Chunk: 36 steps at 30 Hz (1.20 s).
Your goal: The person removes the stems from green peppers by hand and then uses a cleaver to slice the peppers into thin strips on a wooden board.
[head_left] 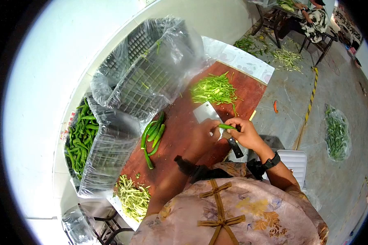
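Observation:
A green chili pepper (228, 127) is between my two hands, above the wooden board. My right hand (247, 134) is closed round its right end with thumb and fingers. My left hand (206, 131), slightly blurred, is closed with its fingertips at the pepper's left end. Beneath the hands lies a cleaver, its blade (206, 111) flat on the board and its black handle (235, 148) toward my body. Several whole green peppers (154, 132) lie to the left of my left hand. Beyond the blade is a pile of cut green strips (214, 89).
Plastic-lined crates (141, 75) stand along the left; one contains many green peppers (82, 136). Paler cut pieces (133, 198) lie at the near left board corner (129, 163). Rightward on the floor are a bagged green bundle (336, 132) and a red pepper (275, 107). Another person (315, 24) sits far back.

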Motion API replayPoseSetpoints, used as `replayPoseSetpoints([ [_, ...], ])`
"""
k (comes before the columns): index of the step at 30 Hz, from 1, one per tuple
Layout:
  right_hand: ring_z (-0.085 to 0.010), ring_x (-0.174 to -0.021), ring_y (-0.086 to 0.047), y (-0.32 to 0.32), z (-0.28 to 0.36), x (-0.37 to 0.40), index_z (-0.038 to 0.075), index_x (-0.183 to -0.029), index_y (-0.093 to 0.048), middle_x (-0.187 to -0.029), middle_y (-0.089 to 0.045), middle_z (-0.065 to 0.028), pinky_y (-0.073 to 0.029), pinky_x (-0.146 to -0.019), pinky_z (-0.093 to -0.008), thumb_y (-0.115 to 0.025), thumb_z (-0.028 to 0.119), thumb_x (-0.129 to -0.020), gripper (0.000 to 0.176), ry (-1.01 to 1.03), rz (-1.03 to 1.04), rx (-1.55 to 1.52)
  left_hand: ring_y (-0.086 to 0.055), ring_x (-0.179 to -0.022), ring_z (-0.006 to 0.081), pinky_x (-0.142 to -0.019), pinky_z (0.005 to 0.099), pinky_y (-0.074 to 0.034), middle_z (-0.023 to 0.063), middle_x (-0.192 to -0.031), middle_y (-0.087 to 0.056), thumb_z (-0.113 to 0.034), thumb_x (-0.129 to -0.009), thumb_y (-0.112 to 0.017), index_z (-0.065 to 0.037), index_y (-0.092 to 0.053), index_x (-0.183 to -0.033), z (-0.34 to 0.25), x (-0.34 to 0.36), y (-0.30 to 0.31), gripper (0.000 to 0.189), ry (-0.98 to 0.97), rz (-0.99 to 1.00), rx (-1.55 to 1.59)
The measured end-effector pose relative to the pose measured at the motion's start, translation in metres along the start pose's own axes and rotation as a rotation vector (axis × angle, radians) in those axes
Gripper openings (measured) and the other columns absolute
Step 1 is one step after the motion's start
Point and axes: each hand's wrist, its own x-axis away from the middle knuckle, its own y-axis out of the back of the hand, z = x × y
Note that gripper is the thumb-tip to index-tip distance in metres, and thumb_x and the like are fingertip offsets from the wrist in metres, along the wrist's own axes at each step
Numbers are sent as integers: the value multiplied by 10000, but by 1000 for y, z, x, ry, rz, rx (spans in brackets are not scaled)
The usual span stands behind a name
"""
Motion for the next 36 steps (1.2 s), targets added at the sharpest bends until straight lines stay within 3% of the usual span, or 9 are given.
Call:
replayPoseSetpoints([
  [7, -41, -586, -492, 2, -2, -2, 16, -1026, -616, -754, -567, 29, -418, -531, -205, -567, 44, -886, 151, -151, 89, -199, -624, -715, 244, -602, 322, -482, 129, -796, -616, 4, -763, -594, -27, -638, -895, 10, 0, 0, 143, -73, -8, 43],
  [11, -46, -570, -491, 2, 0, -4, 14, -1058, -591, -732, -555, 21, -411, -517, -203, -549, 31, -894, 171, -228, 95, -225, -642, -755, 235, -649, 320, -495, 131, -844, -628, -19, -810, -603, -14, -620, -917, 5, -1, -1, 108, 15, 3, 220],
  [17, -46, -555, -492, -4, -2, -1, 21, -1062, -571, -703, -541, 16, -408, -500, -197, -534, -5, -890, 178, -4, 76, -4, -640, -751, 267, -641, 345, -496, 137, -852, -628, -25, -799, -619, -27, -615, -953, 5, -1, 1, 154, -46, 55, 46],
  [21, -42, -565, -498, 0, -4, -2, 28, -1067, -568, -708, -546, 14, -412, -504, -193, -532, 6, -895, 177, -15, 108, -47, -624, -732, 301, -623, 354, -489, 140, -850, -621, -15, -790, -611, -46, -623, -937, 5, -1, 1, 151, -134, 53, 14],
  [23, -64, -653, -540, 4, -5, -2, 46, -1065, -574, -754, -594, -11, -436, -537, -220, -573, 88, -870, 199, -275, 203, -248, -624, -735, 298, -623, 354, -489, 138, -847, -621, -11, -795, -604, -43, -621, -937, 3, -1, 2, 147, -135, 64, 18],
  [28, -62, -656, -539, 11, -3, -1, 42, -1065, -567, -800, -599, -1, -440, -545, -213, -569, 75, -874, 194, -361, 307, -370, -624, -739, 263, -631, 333, -482, 128, -843, -623, 2, -808, -583, -35, -617, -943, 4, 0, 3, 144, -124, 90, 73],
  [30, -76, -664, -548, 10, -3, 0, 33, -1041, -577, -812, -600, 4, -450, -559, -230, -584, 68, -860, 185, -356, 284, -383, -609, -736, 185, -648, 301, -482, 86, -838, -619, -14, -812, -596, -19, -619, -928, 4, 2, 3, 118, 30, 101, 171],
  [32, -109, -679, -559, 6, -4, 0, 30, -984, -599, -793, -605, -15, -469, -610, -277, -612, 41, -812, 173, -22, 100, -126, -597, -746, 154, -666, 293, -481, 64, -838, -621, -26, -827, -595, -15, -622, -921, 12, 3, -2, 99, 140, 125, 320],
  [36, -123, -678, -575, 2, 8, 1, 24, -924, -606, -760, -591, -15, -442, -596, -248, -584, -59, -774, 173, 52, -46, 35, -577, -797, 103, -718, 274, -479, 25, -852, -628, -44, -846, -605, -5, -629, -916, 16, 2, -4, 83, 355, 194, 603],
])
